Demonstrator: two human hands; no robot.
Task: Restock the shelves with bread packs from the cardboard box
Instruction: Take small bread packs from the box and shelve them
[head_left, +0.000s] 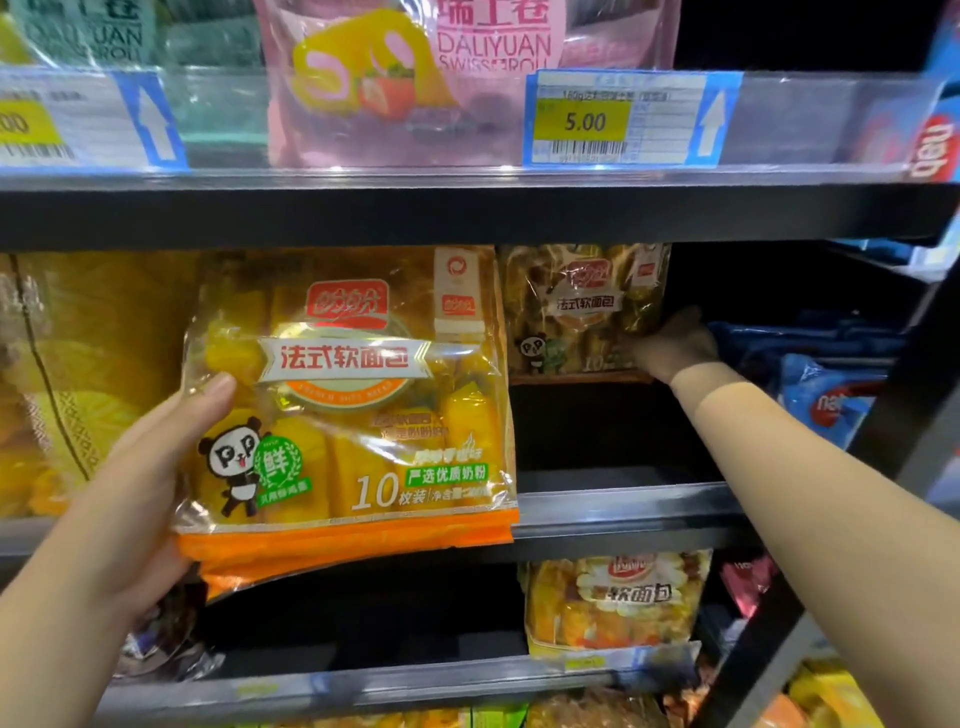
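Observation:
My left hand (150, 467) grips an orange and yellow bread pack (353, 415) by its left edge, thumb on the front, holding it upright in front of the middle shelf (623, 509). Deeper in that shelf stands a second bread pack (582, 306) of the same kind, in shadow. My right hand (675, 345) reaches into the shelf and holds that pack at its lower right corner. The cardboard box is not in view.
A pink Swiss roll pack (415, 78) sits on the upper shelf behind a clear rail with a 5.00 price tag (584, 122). More bread packs (618, 597) lie on the lower shelf. Blue snack packs (826, 400) fill the unit at right.

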